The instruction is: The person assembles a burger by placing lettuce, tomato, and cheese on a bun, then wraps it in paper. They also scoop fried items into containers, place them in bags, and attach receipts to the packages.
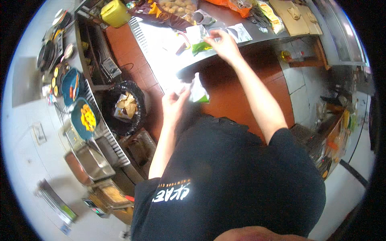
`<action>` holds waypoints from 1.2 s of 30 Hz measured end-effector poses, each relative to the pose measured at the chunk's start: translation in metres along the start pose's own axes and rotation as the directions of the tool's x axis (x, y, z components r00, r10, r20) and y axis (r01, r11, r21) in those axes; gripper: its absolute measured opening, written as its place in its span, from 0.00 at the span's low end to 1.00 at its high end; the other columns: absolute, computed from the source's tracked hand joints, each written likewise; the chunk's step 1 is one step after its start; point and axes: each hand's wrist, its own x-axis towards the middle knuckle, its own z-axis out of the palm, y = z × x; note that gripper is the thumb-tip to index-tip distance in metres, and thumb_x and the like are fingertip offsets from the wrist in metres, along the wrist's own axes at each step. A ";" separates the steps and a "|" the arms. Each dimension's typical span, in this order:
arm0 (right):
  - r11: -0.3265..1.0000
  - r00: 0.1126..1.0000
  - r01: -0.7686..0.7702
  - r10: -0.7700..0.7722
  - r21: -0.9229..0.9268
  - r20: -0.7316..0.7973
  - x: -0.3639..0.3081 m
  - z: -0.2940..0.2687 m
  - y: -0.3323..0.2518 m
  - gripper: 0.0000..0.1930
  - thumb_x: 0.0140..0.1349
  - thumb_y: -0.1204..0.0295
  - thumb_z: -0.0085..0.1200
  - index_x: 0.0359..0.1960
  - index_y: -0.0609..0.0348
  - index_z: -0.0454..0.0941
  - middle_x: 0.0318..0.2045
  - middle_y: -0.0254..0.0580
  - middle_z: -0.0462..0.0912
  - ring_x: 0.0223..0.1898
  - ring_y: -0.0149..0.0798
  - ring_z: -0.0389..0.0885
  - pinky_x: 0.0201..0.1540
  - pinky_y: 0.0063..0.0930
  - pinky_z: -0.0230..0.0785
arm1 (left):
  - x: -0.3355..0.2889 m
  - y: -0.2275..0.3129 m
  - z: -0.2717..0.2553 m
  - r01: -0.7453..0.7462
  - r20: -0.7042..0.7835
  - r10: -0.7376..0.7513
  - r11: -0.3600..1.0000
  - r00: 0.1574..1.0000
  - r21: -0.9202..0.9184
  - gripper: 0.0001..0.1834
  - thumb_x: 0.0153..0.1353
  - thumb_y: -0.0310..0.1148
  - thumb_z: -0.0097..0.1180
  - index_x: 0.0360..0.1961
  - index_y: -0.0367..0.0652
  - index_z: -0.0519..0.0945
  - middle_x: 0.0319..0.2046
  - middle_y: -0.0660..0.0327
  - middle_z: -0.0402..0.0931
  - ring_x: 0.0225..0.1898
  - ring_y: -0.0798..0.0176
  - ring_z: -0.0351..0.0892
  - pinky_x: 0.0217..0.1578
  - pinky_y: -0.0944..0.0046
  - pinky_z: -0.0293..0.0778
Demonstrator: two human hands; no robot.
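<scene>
My left hand (175, 103) is closed in a pinch on a small white and green packet (198, 90), which hangs over the floor just off the counter's front edge. Over the counter, my right hand (225, 45) has its thumb and fingers drawn together. Its fingertips are at the edge of another white and green packet (201, 47); whether they grip it is too small to tell. Close by on the metal counter (161, 54) are a white and grey packet (240, 33) and a large dark brown bag (161, 16).
A bin with a black liner (138, 106) stands on the tiled floor to my left. Beyond it, a stove side carries a blue pan of yellow food (87, 117) and another blue pan (71, 86). A yellow jerrycan (115, 13) and cardboard (287, 18) are at the far side.
</scene>
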 end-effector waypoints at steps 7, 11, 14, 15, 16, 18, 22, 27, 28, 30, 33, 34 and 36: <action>0.979 0.950 0.017 0.048 -0.203 0.310 0.088 0.039 0.036 0.26 0.56 0.54 0.72 0.52 0.55 0.84 0.35 0.45 0.83 0.39 0.44 0.84 0.43 0.40 0.75 | 0.142 -0.003 0.008 0.138 0.221 -0.261 0.880 0.939 0.454 0.20 0.71 0.34 0.65 0.58 0.33 0.78 0.49 0.58 0.84 0.48 0.67 0.81 0.50 0.65 0.76; 0.991 0.933 0.118 -0.090 -0.061 0.348 0.073 0.015 0.013 0.11 0.60 0.67 0.69 0.39 0.60 0.84 0.33 0.45 0.79 0.35 0.47 0.81 0.40 0.39 0.72 | 0.173 0.004 0.018 -0.028 0.321 -0.165 0.853 0.933 0.520 0.18 0.70 0.33 0.65 0.53 0.36 0.73 0.40 0.63 0.78 0.43 0.69 0.76 0.47 0.66 0.75; 0.966 0.937 0.258 -0.255 0.018 0.238 0.055 -0.010 -0.017 0.10 0.58 0.71 0.70 0.34 0.62 0.83 0.32 0.45 0.76 0.33 0.46 0.80 0.37 0.36 0.72 | 0.185 0.021 0.035 -0.091 0.195 0.001 0.887 0.981 0.452 0.31 0.59 0.32 0.75 0.57 0.37 0.71 0.38 0.62 0.75 0.41 0.69 0.74 0.45 0.65 0.75; 0.954 0.934 0.293 -0.298 0.058 0.198 0.048 -0.016 -0.026 0.10 0.57 0.71 0.71 0.33 0.62 0.83 0.32 0.44 0.76 0.33 0.46 0.80 0.36 0.35 0.72 | 0.187 0.029 0.041 -0.086 0.148 0.027 0.908 0.989 0.410 0.34 0.56 0.32 0.78 0.58 0.37 0.70 0.38 0.61 0.75 0.42 0.69 0.74 0.44 0.65 0.75; 0.955 0.939 0.295 -0.293 0.013 0.179 0.043 -0.020 -0.037 0.09 0.57 0.72 0.71 0.31 0.62 0.83 0.32 0.43 0.76 0.32 0.44 0.81 0.35 0.34 0.73 | 0.192 0.039 0.044 -0.107 0.139 0.047 0.877 0.989 0.468 0.45 0.48 0.31 0.82 0.64 0.36 0.68 0.44 0.57 0.78 0.47 0.66 0.77 0.48 0.64 0.77; 0.908 0.903 0.416 -0.405 -0.055 0.143 0.033 -0.025 -0.057 0.05 0.61 0.69 0.66 0.31 0.55 0.84 0.31 0.43 0.76 0.33 0.47 0.80 0.35 0.41 0.74 | 0.199 0.056 0.049 -0.256 0.202 0.164 0.730 0.966 0.633 0.48 0.46 0.29 0.82 0.67 0.36 0.68 0.49 0.55 0.79 0.52 0.64 0.78 0.52 0.62 0.78; 0.849 0.794 0.514 -0.525 0.123 0.305 0.036 -0.033 -0.083 0.05 0.63 0.68 0.66 0.35 0.53 0.84 0.37 0.40 0.80 0.34 0.44 0.83 0.33 0.37 0.76 | 0.204 0.081 0.044 -0.024 0.215 -0.063 0.925 0.975 0.380 0.49 0.44 0.32 0.83 0.67 0.35 0.70 0.53 0.55 0.81 0.54 0.60 0.83 0.55 0.59 0.81; 0.981 0.967 0.189 -0.180 -0.033 0.183 0.109 -0.031 -0.036 0.30 0.55 0.71 0.74 0.61 0.54 0.78 0.41 0.40 0.83 0.41 0.43 0.85 0.44 0.33 0.78 | 0.189 0.100 0.021 -0.285 0.201 0.209 0.801 0.957 0.527 0.40 0.44 0.28 0.84 0.60 0.34 0.78 0.53 0.55 0.84 0.54 0.62 0.84 0.58 0.61 0.81; 0.900 0.951 0.308 -0.287 -0.310 0.113 0.126 -0.016 -0.022 0.31 0.54 0.70 0.74 0.61 0.50 0.80 0.42 0.42 0.80 0.46 0.48 0.84 0.50 0.40 0.78 | 0.185 0.103 0.018 -0.315 0.229 0.220 0.734 0.948 0.601 0.39 0.43 0.31 0.85 0.58 0.36 0.79 0.52 0.56 0.83 0.53 0.60 0.84 0.57 0.60 0.80; 0.876 0.934 0.302 -0.193 -0.377 0.301 0.151 0.004 0.005 0.21 0.56 0.70 0.72 0.53 0.49 0.85 0.44 0.42 0.80 0.48 0.50 0.83 0.53 0.46 0.77 | 0.182 0.109 0.012 -0.248 0.231 0.133 0.767 0.964 0.592 0.37 0.41 0.34 0.86 0.53 0.39 0.81 0.52 0.58 0.83 0.53 0.59 0.84 0.56 0.60 0.79; 0.895 0.932 0.337 -0.273 -0.293 0.239 0.179 -0.004 0.030 0.10 0.60 0.72 0.68 0.44 0.53 0.87 0.44 0.43 0.82 0.49 0.49 0.84 0.54 0.42 0.78 | 0.186 0.113 0.010 -0.325 0.318 0.164 0.763 0.934 0.559 0.38 0.40 0.31 0.85 0.56 0.40 0.81 0.51 0.59 0.83 0.50 0.60 0.84 0.54 0.62 0.79; 0.908 0.933 0.358 -0.338 -0.219 0.125 0.182 -0.017 0.034 0.05 0.64 0.73 0.64 0.39 0.59 0.86 0.46 0.41 0.86 0.49 0.46 0.86 0.55 0.38 0.78 | 0.189 0.113 0.010 -0.349 0.342 0.175 0.754 0.923 0.557 0.39 0.41 0.31 0.85 0.57 0.40 0.80 0.50 0.59 0.84 0.50 0.61 0.84 0.54 0.63 0.79; 0.931 0.936 0.348 -0.339 -0.111 0.099 0.182 -0.062 0.040 0.08 0.67 0.76 0.60 0.45 0.60 0.87 0.47 0.38 0.90 0.45 0.37 0.88 0.51 0.31 0.80 | 0.193 0.115 0.007 -0.395 0.399 0.185 0.739 0.898 0.546 0.41 0.41 0.29 0.85 0.59 0.40 0.78 0.48 0.60 0.84 0.48 0.63 0.84 0.52 0.64 0.79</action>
